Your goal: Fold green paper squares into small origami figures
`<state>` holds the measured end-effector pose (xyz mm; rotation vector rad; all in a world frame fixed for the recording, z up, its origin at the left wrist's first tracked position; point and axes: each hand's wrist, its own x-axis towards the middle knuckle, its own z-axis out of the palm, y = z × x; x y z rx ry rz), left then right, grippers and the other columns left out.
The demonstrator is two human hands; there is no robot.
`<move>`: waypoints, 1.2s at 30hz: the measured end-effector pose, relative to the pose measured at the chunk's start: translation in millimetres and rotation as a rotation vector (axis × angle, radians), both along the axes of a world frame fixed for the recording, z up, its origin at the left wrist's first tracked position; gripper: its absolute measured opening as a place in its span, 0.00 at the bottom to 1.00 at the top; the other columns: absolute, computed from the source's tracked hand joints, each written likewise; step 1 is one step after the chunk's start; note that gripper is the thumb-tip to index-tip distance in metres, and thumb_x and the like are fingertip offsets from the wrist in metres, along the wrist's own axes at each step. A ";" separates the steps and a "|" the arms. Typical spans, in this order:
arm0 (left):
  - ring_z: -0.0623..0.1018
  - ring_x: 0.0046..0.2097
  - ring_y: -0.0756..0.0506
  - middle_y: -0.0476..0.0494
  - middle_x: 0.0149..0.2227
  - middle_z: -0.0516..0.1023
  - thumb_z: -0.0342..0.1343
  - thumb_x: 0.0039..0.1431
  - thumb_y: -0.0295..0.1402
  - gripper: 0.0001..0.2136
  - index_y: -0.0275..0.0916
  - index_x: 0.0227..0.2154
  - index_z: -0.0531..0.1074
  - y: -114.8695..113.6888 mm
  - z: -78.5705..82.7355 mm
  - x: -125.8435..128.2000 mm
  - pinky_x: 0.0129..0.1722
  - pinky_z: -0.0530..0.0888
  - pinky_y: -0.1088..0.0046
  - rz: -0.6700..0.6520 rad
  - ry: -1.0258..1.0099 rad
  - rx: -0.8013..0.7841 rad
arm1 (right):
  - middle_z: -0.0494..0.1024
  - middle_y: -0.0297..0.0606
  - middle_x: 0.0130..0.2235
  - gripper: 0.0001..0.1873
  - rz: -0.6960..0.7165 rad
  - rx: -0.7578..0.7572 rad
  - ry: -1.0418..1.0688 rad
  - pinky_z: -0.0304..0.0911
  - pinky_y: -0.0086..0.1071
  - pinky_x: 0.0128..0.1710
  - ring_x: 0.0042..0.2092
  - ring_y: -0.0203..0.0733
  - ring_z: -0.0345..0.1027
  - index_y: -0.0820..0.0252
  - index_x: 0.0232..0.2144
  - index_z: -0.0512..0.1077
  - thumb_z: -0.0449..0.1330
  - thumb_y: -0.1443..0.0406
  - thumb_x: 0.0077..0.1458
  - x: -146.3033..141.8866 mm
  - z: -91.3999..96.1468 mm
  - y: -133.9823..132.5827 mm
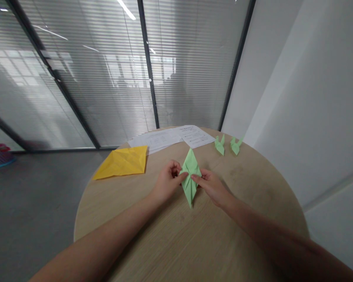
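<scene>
A pale green sheet of origami paper (190, 162), folded into a long diamond with points at top and bottom, is held up over the middle of the round table. My left hand (168, 181) pinches its left corner, thumb lying on the front face. On the opposite side my right hand (214, 187) grips the right corner, its thumb also pressed near the centre crease. The fingers behind the paper are partly hidden. Farther back and to the right stand two finished green paper cranes, one nearer the middle (219, 145) and another crane (236, 145) beside it.
A creased yellow paper (125, 162) lies at the table's left edge. White printed sheets (164, 138) overlap along the far edge of the wooden table (176, 250). Glass panels with blinds (120, 98) rise behind it, and a white wall stands right. A basket (0, 156) sits on the floor.
</scene>
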<state>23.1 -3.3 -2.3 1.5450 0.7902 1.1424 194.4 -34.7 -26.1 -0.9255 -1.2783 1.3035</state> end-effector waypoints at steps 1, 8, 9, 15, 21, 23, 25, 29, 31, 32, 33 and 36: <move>0.68 0.24 0.54 0.57 0.23 0.65 0.62 0.50 0.34 0.13 0.39 0.30 0.61 0.6 -0.9 -0.2 0.23 0.63 0.79 0.010 0.012 0.020 | 0.79 0.40 0.35 0.16 0.005 0.010 -0.016 0.64 0.33 0.38 0.36 0.40 0.71 0.61 0.36 0.76 0.64 0.55 0.51 -0.1 -0.2 -0.2; 0.65 0.23 0.54 0.58 0.21 0.65 0.61 0.53 0.35 0.12 0.39 0.35 0.63 -1.2 -0.3 1.0 0.23 0.60 0.79 0.042 -0.002 0.015 | 0.79 0.39 0.34 0.14 0.038 -0.021 -0.141 0.63 0.32 0.36 0.34 0.40 0.70 0.63 0.33 0.76 0.64 0.57 0.50 -0.5 3.5 -4.3; 0.65 0.23 0.54 0.58 0.21 0.65 0.61 0.53 0.35 0.13 0.40 0.37 0.63 -1.6 0.5 0.9 0.23 0.60 0.79 0.045 -0.015 0.006 | 0.78 0.39 0.33 0.13 0.057 -0.025 -0.155 0.63 0.32 0.35 0.33 0.40 0.70 0.63 0.33 0.76 0.64 0.57 0.50 -0.4 4.3 -4.9; 0.64 0.21 0.54 0.59 0.20 0.64 0.60 0.54 0.36 0.14 0.40 0.41 0.64 2.2 1.1 -2.4 0.22 0.59 0.79 0.100 -0.042 0.017 | 0.79 0.38 0.32 0.11 0.107 -0.036 -0.222 0.62 0.32 0.34 0.32 0.39 0.70 0.62 0.32 0.77 0.64 0.59 0.50 -0.7 4.8 -6.0; 0.70 0.25 0.53 0.56 0.24 0.70 0.62 0.52 0.36 0.24 0.39 0.50 0.62 0.7 0.0 -1.6 0.25 0.65 0.78 -0.066 -0.010 -0.069 | 0.80 0.41 0.36 0.14 0.017 -0.017 -0.104 0.65 0.35 0.38 0.36 0.43 0.72 0.61 0.35 0.77 0.64 0.56 0.50 2.8 0.5 -0.8; 0.70 0.25 0.52 0.56 0.24 0.69 0.63 0.51 0.36 0.26 0.39 0.52 0.62 -0.7 -1.2 -1.0 0.26 0.67 0.76 -0.114 0.037 -0.102 | 0.80 0.42 0.36 0.16 -0.021 -0.028 -0.063 0.65 0.35 0.38 0.36 0.43 0.73 0.61 0.36 0.77 0.64 0.56 0.49 4.8 -0.3 1.3; 0.70 0.24 0.52 0.56 0.24 0.69 0.63 0.51 0.35 0.27 0.39 0.53 0.61 -0.7 -3.3 -1.1 0.26 0.69 0.75 -0.133 0.085 -0.109 | 0.80 0.41 0.35 0.16 -0.061 -0.034 -0.036 0.65 0.35 0.37 0.35 0.43 0.72 0.62 0.36 0.77 0.65 0.57 0.48 6.5 -0.7 2.8; 0.70 0.24 0.52 0.56 0.24 0.69 0.62 0.51 0.33 0.28 0.39 0.55 0.60 2.3 -8.1 -3.4 0.25 0.69 0.75 -0.184 0.196 -0.098 | 0.80 0.42 0.36 0.17 -0.094 -0.015 -0.016 0.65 0.35 0.37 0.35 0.43 0.72 0.63 0.37 0.77 0.65 0.57 0.48 7.9 -0.9 3.9; 0.70 0.24 0.52 0.55 0.24 0.70 0.62 0.51 0.32 0.29 0.38 0.55 0.60 3.2 -8.7 -4.9 0.25 0.68 0.76 -0.230 0.237 -0.098 | 0.80 0.43 0.37 0.17 -0.097 -0.011 -0.016 0.66 0.35 0.38 0.36 0.43 0.72 0.63 0.38 0.77 0.65 0.57 0.48 8.3 -0.4 4.0; 0.70 0.24 0.52 0.55 0.24 0.70 0.62 0.51 0.32 0.29 0.38 0.55 0.60 3.2 -8.1 -5.5 0.25 0.68 0.76 -0.253 0.251 -0.101 | 0.80 0.43 0.37 0.18 -0.100 -0.014 -0.019 0.66 0.35 0.38 0.36 0.43 0.72 0.63 0.38 0.77 0.64 0.56 0.48 8.5 0.0 4.0; 0.71 0.25 0.52 0.55 0.24 0.70 0.63 0.51 0.33 0.29 0.38 0.56 0.60 2.7 -6.9 -5.9 0.25 0.68 0.76 -0.274 0.256 -0.110 | 0.80 0.43 0.38 0.18 -0.104 -0.020 -0.022 0.66 0.35 0.38 0.37 0.43 0.72 0.63 0.39 0.76 0.64 0.56 0.49 8.8 0.5 4.1; 0.73 0.29 0.50 0.50 0.29 0.72 0.61 0.54 0.37 0.28 0.39 0.57 0.61 0.7 -0.9 -6.2 0.26 0.70 0.76 -0.275 0.214 -0.150 | 0.80 0.44 0.39 0.19 -0.103 -0.049 -0.040 0.66 0.34 0.37 0.36 0.43 0.72 0.63 0.39 0.76 0.64 0.55 0.49 9.6 1.9 4.1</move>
